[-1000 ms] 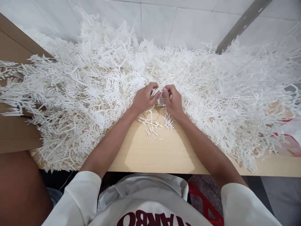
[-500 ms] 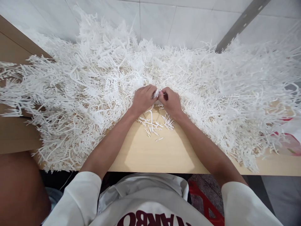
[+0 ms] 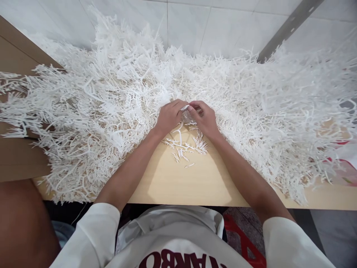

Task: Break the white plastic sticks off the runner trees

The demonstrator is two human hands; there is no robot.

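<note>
My left hand [image 3: 170, 116] is closed on a small white plastic sprig [image 3: 184, 108] at the near edge of a big heap of white branching plastic pieces [image 3: 125, 85]. Thumb and fingers of my right hand [image 3: 204, 118] pinch the same sprig from the other side, and the two hands meet there. Fingers partly hide the sprig. Below them on the wooden table [image 3: 184, 186] lie a loose branched stem [image 3: 180, 141] and a little tuft of white bristles [image 3: 200, 144], with short bits scattered beside them.
A brown cardboard box [image 3: 22, 160] stands at the left. Behind the heap is a tiled wall [image 3: 189, 26] with a grey metal post [image 3: 290, 31]. A red-and-clear plastic bag [image 3: 346, 167] lies at the right. Another person's bare limb [image 3: 25, 219] shows at lower left.
My right hand's fingers have shifted over the sprig and curl closer to my left hand. The sprig's fanned bristles now show less. The loose pieces below are nearly unchanged.
</note>
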